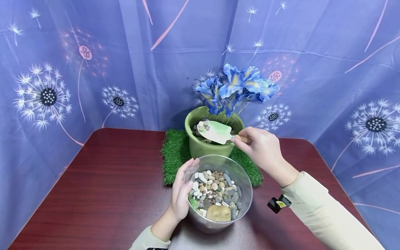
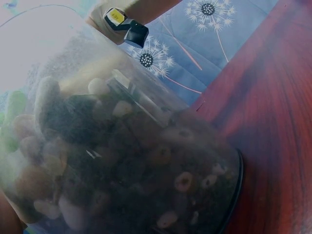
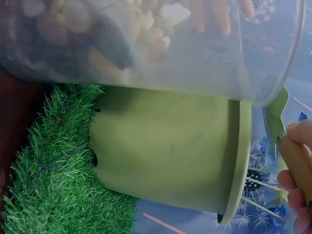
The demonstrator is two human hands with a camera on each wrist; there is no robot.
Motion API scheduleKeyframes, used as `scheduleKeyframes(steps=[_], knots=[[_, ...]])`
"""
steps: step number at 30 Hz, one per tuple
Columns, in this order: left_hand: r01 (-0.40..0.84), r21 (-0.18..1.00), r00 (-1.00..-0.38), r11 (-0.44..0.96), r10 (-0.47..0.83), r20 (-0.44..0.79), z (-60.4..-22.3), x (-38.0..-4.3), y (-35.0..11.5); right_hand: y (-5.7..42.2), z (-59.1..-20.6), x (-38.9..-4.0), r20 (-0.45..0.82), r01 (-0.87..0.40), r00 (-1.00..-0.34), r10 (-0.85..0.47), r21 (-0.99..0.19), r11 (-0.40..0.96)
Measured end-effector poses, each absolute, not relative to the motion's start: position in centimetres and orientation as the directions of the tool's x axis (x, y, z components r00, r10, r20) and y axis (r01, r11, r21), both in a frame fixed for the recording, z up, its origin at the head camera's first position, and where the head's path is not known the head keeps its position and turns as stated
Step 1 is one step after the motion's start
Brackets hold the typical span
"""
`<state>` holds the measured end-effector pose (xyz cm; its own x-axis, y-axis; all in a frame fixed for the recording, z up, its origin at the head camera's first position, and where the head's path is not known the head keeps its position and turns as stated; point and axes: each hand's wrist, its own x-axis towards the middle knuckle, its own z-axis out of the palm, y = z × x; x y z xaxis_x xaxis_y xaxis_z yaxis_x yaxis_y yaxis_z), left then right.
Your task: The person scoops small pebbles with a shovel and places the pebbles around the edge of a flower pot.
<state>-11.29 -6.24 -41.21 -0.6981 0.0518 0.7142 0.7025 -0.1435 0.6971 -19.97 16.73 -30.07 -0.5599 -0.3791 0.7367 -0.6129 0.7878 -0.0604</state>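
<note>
My right hand [image 1: 262, 147] grips the wooden handle of a light green trowel [image 1: 218, 131], held level over a green flower pot [image 1: 207, 149]. A few small pebbles [image 1: 203, 125] lie near the blade's tip. Blue artificial irises [image 1: 235, 85] rise from the pot, which has stones inside. In front of it stands a clear plastic bucket [image 1: 245, 205] of mixed stones, with one large tan stone [image 1: 218, 213] on the near side. My left hand [image 1: 179, 194] holds the bucket at its left side, thumb at the rim. In the right wrist view the trowel [image 3: 277, 114] shows edge-on.
A square of artificial grass [image 1: 176, 152] lies under the pot on the dark red wooden table [image 1: 118, 180]. A blue curtain with dandelion prints [image 1: 156, 76] hangs behind and along both sides. A small black camera [image 1: 278, 204] is strapped at the right wrist.
</note>
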Motion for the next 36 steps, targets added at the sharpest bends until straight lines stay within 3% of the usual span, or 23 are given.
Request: scheduleKeyframes(steps=[10,18,36], knots=[[0.717,0.685,-0.685,-0.130,0.049,0.727,-41.2,-11.3,-6.1,16.1,-29.7,-20.3,0.667,-0.563,-0.660,-0.345,-0.135,0.816],[0.722,0.682,-0.683,-0.116,0.039,0.730,-41.3,-11.2,-6.1,15.6,-29.6,-20.4,0.550,-0.473,-0.791,-0.268,-0.271,0.838],[0.711,0.691,-0.693,-0.131,0.038,0.720,-41.3,-11.2,-6.1,14.9,-28.8,-22.7,0.309,-0.287,-0.942,-0.132,-0.538,0.792]])
